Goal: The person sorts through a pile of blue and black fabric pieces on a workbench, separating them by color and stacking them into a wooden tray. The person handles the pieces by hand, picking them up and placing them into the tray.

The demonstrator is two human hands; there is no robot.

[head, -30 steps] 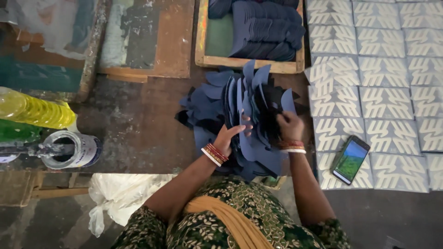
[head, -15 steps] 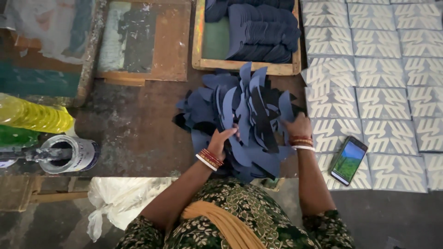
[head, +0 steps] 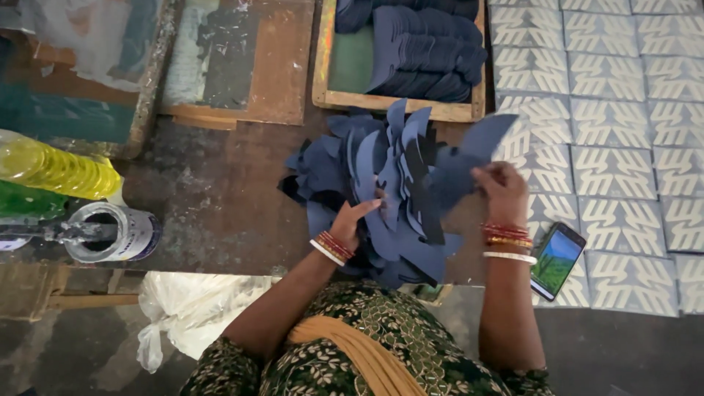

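Navy cut-outs [head: 381, 183], a fanned heap, sit mid-desk [head: 213, 198] right in front of me. I read my left hand [head: 352, 224] as spread flat against the heap's near edge, steadying it. Right hand [head: 499, 187] pinches one piece [head: 469, 150], lifted clear to the right. Step, I judge: peeling single pieces off. Next needs a clean separation, one layer only. Wooden tray [head: 326, 66] beyond holds neat rows of the same navy shapes. Open tin [head: 110, 231] at left; contents I cannot tell.
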